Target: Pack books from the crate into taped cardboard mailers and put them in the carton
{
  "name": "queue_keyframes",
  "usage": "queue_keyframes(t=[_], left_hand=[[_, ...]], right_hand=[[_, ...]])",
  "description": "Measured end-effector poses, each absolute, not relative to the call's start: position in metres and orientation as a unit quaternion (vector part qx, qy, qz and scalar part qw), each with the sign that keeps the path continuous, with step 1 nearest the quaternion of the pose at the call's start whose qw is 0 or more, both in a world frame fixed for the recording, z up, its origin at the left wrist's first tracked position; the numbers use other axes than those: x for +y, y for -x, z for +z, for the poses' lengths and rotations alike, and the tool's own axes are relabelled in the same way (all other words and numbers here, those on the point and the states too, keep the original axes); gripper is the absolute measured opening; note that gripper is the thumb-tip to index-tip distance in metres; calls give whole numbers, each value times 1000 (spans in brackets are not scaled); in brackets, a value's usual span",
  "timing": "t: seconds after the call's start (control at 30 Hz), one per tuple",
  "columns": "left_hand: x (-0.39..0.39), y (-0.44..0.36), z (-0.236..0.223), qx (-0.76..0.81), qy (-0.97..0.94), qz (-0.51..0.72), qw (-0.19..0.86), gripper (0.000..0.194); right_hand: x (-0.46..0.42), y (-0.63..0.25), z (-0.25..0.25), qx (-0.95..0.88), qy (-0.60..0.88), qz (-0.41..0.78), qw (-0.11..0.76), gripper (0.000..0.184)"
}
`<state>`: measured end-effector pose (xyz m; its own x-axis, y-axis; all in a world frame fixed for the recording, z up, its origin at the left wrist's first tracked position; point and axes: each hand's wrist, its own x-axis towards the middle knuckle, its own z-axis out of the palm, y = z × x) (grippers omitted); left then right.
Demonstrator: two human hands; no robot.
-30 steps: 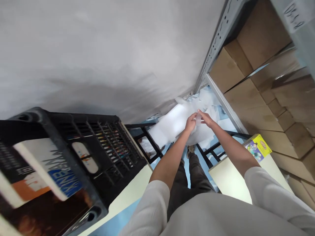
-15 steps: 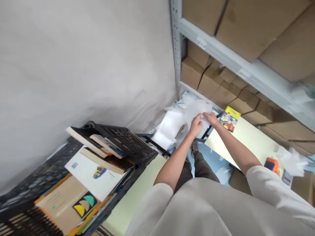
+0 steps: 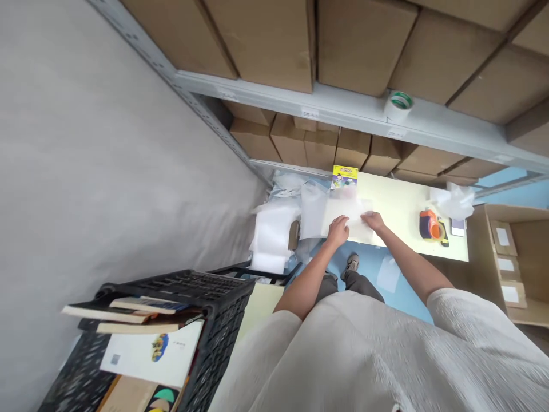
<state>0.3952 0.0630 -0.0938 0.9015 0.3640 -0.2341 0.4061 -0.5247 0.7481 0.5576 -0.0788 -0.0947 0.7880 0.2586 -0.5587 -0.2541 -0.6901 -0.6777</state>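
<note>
A thin white translucent foam sheet (image 3: 355,213) lies over the near left part of the pale table (image 3: 397,197). My right hand (image 3: 374,221) pinches its right side, and my left hand (image 3: 338,231) grips it by the near edge, fingers bent over it. Just behind the sheet is a yellow picture book (image 3: 344,177), its lower part covered by the foam. Left of my hands, off the table's end, hangs more white foam (image 3: 315,209) beside a large foam roll (image 3: 273,237).
An orange tape dispenser (image 3: 430,225), a phone (image 3: 457,227) and crumpled foam (image 3: 457,200) sit at the table's right. Cartons (image 3: 274,43) fill the metal shelf above, with a tape roll (image 3: 400,105) on its beam. A black crate (image 3: 225,326) of books stands lower left; an open carton (image 3: 493,252) is right.
Both hands have come right, from over the foam pile to over the table, bringing a foam sheet up to the yellow book. My view has turned right.
</note>
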Motion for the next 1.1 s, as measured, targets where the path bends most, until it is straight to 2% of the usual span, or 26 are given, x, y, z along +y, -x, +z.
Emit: queue_keyframes(t=[0.23, 0.57, 0.67, 0.77, 0.83, 0.97, 1.1], left_hand=[[12, -423, -118, 189, -907, -140, 350, 52], [-42, -456, -131, 171, -920, -195, 293, 56], [-49, -459, -135, 172, -918, -199, 295, 57], [-49, -455, -137, 162, -920, -199, 297, 57], [-45, -450, -137, 151, -923, -190, 298, 57], [-29, -435, -134, 156, -930, -170, 285, 53], [-4, -414, -129, 178, -937, -165, 250, 46]], right_hand=[[-162, -590, -120, 20, 885, 311, 346, 18], [-237, -628, -127, 11, 931, 279, 234, 23], [-250, -620, -123, -3, 947, 248, 205, 38], [-255, -603, -116, -72, 970, 141, 184, 61], [-253, -594, -113, -127, 970, 89, 188, 63], [-237, -590, -120, -119, 959, 151, 210, 50], [-219, -598, -139, 29, 954, 217, 206, 53]])
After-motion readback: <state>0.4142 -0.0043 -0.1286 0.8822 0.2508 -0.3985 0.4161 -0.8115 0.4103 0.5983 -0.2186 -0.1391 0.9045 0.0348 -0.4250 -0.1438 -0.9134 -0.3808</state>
